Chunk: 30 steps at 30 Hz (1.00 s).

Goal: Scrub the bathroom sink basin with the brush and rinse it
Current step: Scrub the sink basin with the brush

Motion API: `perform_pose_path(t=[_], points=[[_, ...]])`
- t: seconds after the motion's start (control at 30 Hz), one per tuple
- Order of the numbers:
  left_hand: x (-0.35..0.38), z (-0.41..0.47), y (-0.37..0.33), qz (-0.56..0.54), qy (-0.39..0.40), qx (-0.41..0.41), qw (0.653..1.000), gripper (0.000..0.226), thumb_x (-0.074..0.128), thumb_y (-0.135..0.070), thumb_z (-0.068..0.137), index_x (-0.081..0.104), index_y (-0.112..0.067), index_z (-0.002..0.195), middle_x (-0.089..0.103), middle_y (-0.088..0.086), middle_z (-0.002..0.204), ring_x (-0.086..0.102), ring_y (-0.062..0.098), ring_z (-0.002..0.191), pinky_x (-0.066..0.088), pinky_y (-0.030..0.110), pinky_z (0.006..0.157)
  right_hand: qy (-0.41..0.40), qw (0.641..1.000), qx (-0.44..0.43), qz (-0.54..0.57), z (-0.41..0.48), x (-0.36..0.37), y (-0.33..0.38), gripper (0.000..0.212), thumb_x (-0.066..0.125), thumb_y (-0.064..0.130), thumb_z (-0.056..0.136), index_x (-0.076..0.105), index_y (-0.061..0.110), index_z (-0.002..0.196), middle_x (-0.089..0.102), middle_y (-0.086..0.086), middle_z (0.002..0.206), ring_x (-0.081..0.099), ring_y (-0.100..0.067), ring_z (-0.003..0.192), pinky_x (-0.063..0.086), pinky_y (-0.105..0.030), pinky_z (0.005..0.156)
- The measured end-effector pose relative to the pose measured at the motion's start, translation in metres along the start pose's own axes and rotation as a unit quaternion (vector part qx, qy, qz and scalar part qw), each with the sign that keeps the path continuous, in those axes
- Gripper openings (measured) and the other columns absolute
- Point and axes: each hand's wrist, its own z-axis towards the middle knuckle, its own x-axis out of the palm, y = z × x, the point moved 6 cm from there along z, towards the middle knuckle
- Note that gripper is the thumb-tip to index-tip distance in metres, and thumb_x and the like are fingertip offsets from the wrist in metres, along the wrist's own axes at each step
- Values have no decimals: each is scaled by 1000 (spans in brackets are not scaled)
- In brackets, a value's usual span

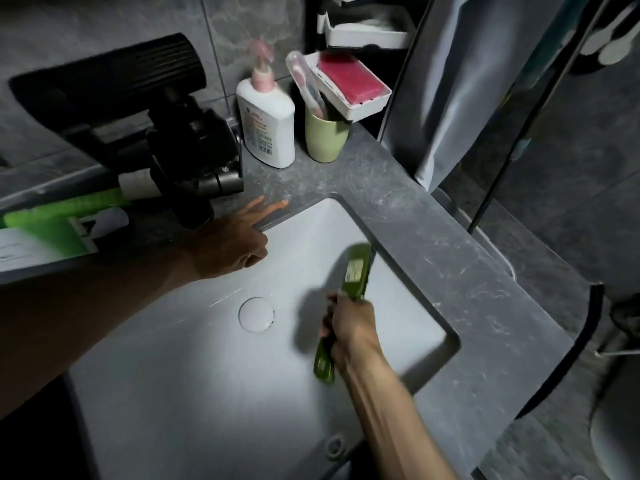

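A white rectangular sink basin (pixel 194 368) is set into a grey stone counter, with a round white drain cover (pixel 256 314) near its middle. My right hand (pixel 351 327) grips the handle of a green scrub brush (pixel 355 271). The brush head lies against the basin's right wall near the rim and is blurred. My left hand (pixel 235 242) rests at the basin's far left corner with fingers stretched out onto the counter edge. No running water is visible.
A black faucet (pixel 194 150) stands behind the basin at the left. A white pump bottle (pixel 266 123), a green cup (pixel 325 138) with a toothbrush, and a white soap tray (pixel 353 88) sit at the back. A grey towel (pixel 460 81) hangs to the right. A green and white box (pixel 52 226) lies at the left.
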Motion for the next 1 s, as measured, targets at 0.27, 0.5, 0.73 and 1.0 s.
perform_pose_path(t=[0.27, 0.5, 0.73, 1.0], points=[[2, 0, 2, 22, 33, -8, 999, 35, 58, 11, 68, 48, -20, 56, 68, 22, 107, 26, 37, 153, 29, 58, 119, -8, 995, 83, -47, -22, -27, -54, 29, 34, 11, 104, 58, -5, 103, 42, -3, 50, 36, -15, 35, 31, -24, 37], [-3, 1, -2, 12, 16, 10, 1000, 34, 54, 12, 75, 54, -17, 56, 69, 25, 101, 34, 41, 148, 35, 63, 114, 46, 995, 79, -46, 21, 37, -1, 27, 26, -5, 93, 51, 2, 88, 40, -4, 53, 30, -13, 34, 27, -20, 38], [6, -1, 6, 1, 27, -3, 1000, 34, 54, 10, 73, 49, -19, 56, 71, 21, 99, 24, 33, 154, 25, 57, 122, 114, 883, -9, -455, -10, -21, 22, 6, 55, 11, 96, 51, 16, 95, 61, -8, 74, 63, -19, 49, 49, -24, 43], [4, 0, 3, 19, 7, 23, 1000, 37, 32, -7, 87, 48, -23, 58, 59, -1, 63, 28, 36, 152, 16, 55, 125, 95, 480, -312, -815, -45, -26, 80, 44, 45, 17, 91, 52, 23, 134, 61, -11, 118, 63, -35, 106, 54, -40, 88]])
